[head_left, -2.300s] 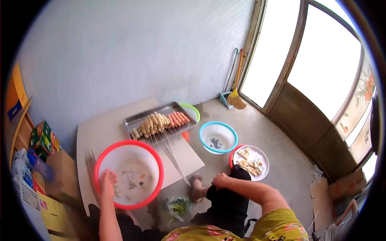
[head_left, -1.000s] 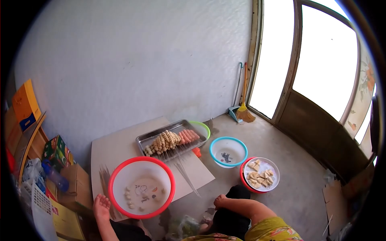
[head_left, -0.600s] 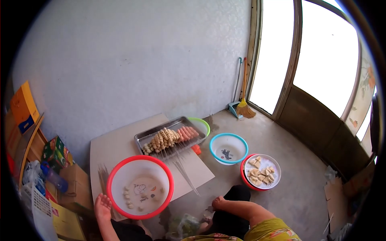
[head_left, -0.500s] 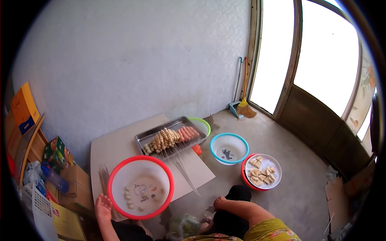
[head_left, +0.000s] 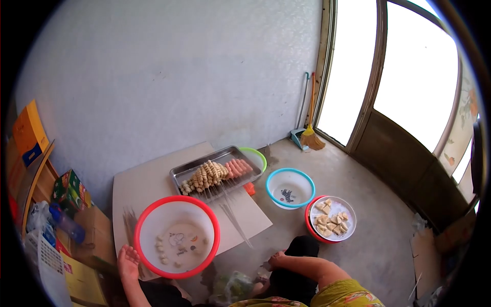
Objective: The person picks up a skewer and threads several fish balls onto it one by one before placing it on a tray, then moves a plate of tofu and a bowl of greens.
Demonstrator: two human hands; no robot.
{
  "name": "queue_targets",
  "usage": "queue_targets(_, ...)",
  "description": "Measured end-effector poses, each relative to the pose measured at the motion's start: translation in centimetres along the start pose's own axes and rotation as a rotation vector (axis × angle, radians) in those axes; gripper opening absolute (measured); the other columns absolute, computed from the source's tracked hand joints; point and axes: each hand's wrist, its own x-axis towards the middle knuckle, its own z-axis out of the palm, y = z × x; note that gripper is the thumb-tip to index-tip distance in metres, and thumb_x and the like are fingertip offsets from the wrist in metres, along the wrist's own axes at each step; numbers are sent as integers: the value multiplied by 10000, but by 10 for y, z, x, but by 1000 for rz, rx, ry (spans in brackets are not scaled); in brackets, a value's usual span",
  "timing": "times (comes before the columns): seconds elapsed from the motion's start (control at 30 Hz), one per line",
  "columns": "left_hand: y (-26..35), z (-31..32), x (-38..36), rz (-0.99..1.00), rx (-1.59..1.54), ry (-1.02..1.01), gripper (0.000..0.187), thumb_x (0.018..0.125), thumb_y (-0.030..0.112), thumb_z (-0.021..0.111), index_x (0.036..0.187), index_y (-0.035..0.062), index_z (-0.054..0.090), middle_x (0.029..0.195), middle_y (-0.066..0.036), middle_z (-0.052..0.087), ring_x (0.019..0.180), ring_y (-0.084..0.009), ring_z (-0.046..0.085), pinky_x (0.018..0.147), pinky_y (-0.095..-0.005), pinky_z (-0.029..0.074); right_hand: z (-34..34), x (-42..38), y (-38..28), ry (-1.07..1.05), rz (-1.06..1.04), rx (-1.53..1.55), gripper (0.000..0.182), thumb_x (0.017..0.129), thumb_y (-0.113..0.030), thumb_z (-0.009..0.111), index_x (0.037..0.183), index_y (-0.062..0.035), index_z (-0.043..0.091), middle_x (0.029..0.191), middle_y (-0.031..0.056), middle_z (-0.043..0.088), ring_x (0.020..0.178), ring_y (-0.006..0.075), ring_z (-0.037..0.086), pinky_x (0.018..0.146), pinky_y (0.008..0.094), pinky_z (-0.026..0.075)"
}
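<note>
My left hand (head_left: 128,262) is open, palm up with nothing in it. Its fingers are right at the left side of a red-rimmed white basin (head_left: 217,226). Several small pale balls (head_left: 160,247) lie on the basin's printed floor. My right hand (head_left: 276,258) rests by my dark-clad knee (head_left: 303,246), its fingers mostly hidden. Beyond the basin, a metal tray (head_left: 200,162) holds skewered tan, ridged pieces (head_left: 210,174), pink sausages (head_left: 237,168) and small pale balls on skewers (head_left: 187,187). Loose thin skewers (head_left: 236,223) lie on the cardboard sheet (head_left: 146,174).
A blue-rimmed basin (head_left: 312,180) stands right of the tray. Near it, a white plate (head_left: 350,204) of pale chunks sits over a red basin (head_left: 310,223). Boxes (head_left: 94,230) and a blue bottle (head_left: 66,223) crowd the left. A plastic bag (head_left: 234,286) lies between my legs.
</note>
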Motion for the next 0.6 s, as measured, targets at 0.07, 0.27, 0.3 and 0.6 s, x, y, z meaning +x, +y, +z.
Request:
queue_targets(0.07, 1, -1, -1, 3, -5, 9, 245, 911, 291, 558, 1090, 127, 589, 910, -2, 626, 777, -141, 606, 702, -308, 518, 12, 17, -6, 112, -69, 86, 619, 793, -620, 499, 1171, -145, 618, 1206, 99, 599, 1107, 246, 574, 897, 394, 453)
queue_targets(0.27, 5, -6, -6, 2, 27, 46, 261, 910, 303, 559, 1101, 127, 585, 935, 7, 611, 806, -133, 593, 711, -299, 505, -41, -58, -7, 17, 91, -93, 497, 900, -461, 444, 1286, -159, 531, 1337, 76, 505, 1220, 261, 488, 900, 522, 410)
queue_targets(0.3, 6, -7, -8, 3, 33, 45, 265, 909, 304, 561, 1105, 127, 584, 940, 9, 607, 811, -131, 589, 712, -297, 502, -22, -30, 1, 35, 92, -63, 650, 818, -641, 461, 1216, -145, 595, 1262, 66, 566, 1187, 246, 507, 884, 546, 408)
queue_targets(0.6, 13, -26, -12, 26, 10, 56, 252, 907, 296, 578, 1098, 133, 595, 910, 15, 622, 792, -120, 597, 697, -287, 504, -17, -15, -3, -31, -48, -72, 669, 833, -655, 434, 1235, -141, 578, 1265, 71, 564, 1193, 251, 508, 919, 544, 397)
